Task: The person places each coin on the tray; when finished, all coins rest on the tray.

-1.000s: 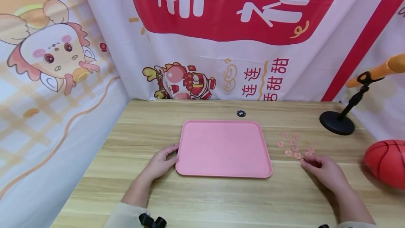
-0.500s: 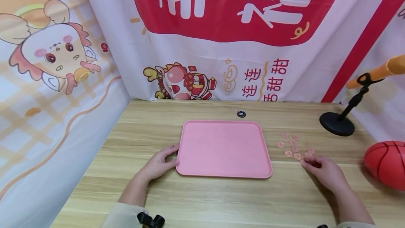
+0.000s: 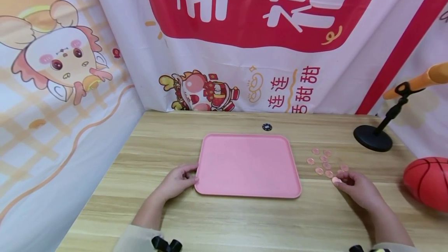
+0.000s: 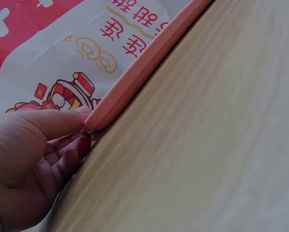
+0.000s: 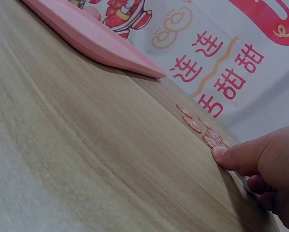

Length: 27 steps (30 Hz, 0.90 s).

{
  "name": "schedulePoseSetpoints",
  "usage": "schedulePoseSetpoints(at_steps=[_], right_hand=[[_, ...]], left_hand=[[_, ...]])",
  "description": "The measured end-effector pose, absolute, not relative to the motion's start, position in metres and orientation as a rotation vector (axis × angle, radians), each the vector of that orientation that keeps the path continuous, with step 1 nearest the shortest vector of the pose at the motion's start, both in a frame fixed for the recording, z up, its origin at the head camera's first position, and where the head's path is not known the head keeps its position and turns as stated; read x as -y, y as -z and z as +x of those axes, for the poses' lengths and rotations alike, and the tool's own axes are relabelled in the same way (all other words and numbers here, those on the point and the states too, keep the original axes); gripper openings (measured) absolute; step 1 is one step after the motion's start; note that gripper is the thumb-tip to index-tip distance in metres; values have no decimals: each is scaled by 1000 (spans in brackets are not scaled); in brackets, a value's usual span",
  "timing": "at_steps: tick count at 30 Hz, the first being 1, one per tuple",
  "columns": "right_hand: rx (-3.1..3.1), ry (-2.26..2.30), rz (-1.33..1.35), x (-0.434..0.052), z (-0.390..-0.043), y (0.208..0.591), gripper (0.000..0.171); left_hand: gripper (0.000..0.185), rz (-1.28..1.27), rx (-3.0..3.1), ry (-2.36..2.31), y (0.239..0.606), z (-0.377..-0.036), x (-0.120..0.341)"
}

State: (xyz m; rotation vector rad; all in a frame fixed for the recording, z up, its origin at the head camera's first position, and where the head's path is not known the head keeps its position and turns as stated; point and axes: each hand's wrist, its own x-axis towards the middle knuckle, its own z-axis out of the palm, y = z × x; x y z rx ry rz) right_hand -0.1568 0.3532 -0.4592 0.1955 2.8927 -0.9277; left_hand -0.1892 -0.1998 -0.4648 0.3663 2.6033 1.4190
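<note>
A pink tray (image 3: pixel 247 165) lies flat on the wooden table, and my left hand (image 3: pixel 177 182) rests against its left edge. The thumb and index finger touch the rim a little apart; in the left wrist view the thumb (image 4: pixel 62 123) meets the tray's corner. To the right of the tray, my right hand (image 3: pixel 360 190) pinches a copper-coloured coin (image 3: pixel 336 180) between thumb and fingers, low over the table. Several similar coins (image 3: pixel 319 171) lie loosely scattered just beyond those fingers. In the right wrist view the thumb partly hides the nearest coins (image 5: pixel 211 141).
Behind the tray lies a black poker chip (image 3: pixel 267 127). A black stand (image 3: pixel 373 138) with an orange tube (image 3: pixel 420 81) stands at the back right. A red basketball (image 3: pixel 427 184) sits at the right. Printed cloths (image 3: pixel 224 61) hang behind and to the left.
The coin at my right fingertips now shows, tilted and bright, where the thumb and fingers covered it before. My left hand stays at the tray's edge. The head view has shifted slightly.
</note>
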Motion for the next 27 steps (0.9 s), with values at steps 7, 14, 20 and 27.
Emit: schedulePoseSetpoints(at_steps=[7, 14, 20, 27], right_hand=[[-2935, 943, 179, -352, -154, 462, 54], [-2959, 888, 121, -352, -151, 462, 52], [-2825, 1090, 261, -343, -152, 454, 68], [-2635, 1554, 213, -319, -159, 447, 63]], left_hand=[[54, 371, -2492, -1538, 465, -189, 200], [54, 367, -2464, -1563, 468, -191, 201], [55, 360, -2453, -1558, 469, -193, 201], [56, 377, -2444, -1557, 468, -193, 200]])
